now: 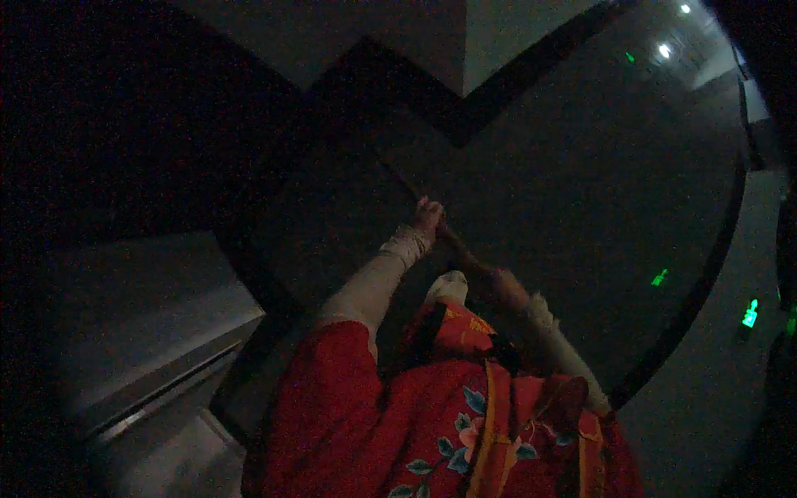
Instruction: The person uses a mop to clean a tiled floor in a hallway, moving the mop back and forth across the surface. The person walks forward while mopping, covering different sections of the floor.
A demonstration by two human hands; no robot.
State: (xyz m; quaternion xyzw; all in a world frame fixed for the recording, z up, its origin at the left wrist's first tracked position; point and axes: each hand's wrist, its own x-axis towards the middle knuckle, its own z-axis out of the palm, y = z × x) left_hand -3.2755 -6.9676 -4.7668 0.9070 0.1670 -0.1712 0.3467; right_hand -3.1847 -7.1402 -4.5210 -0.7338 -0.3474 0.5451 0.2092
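Observation:
In the dim light, my left hand (429, 215) is closed around a long thin pole (459, 248). My right hand (510, 289) grips the same pole closer to my body; its fingers are blurred and dark. The pole slants away toward the upper left, where its far end fades into darkness, so I cannot tell what is on it. Pale sleeves cover both forearms. Below the hands are a red garment (348, 411) with embroidered flowers and a pale shoe tip (451, 286).
A dark, shiny floor (560, 205) spreads around me. Ahead juts a pale wall corner (464, 68) with a dark baseboard. To the left is a pale surface with a metal strip (168, 389). A green lit sign (751, 312) glows at the right.

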